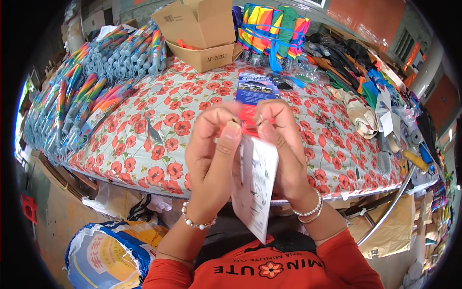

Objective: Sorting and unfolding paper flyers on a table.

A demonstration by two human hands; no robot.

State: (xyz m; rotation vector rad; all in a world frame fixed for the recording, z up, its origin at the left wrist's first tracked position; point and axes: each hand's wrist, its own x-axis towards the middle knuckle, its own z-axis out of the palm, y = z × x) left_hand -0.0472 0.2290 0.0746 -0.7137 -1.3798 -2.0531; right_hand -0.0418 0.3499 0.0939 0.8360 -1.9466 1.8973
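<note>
Left hand (209, 154) and right hand (286, 154) close together, fingers (229, 137) pinched.
Thumbs press toward forefingers, on what is unclear; a white rectangular printed card (254, 185) hangs just below them, a red-flowered desk (161, 123) beyond.

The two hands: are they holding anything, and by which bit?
The left hand and right hand hold a white card near its top; the exact grip is blurred.
</note>
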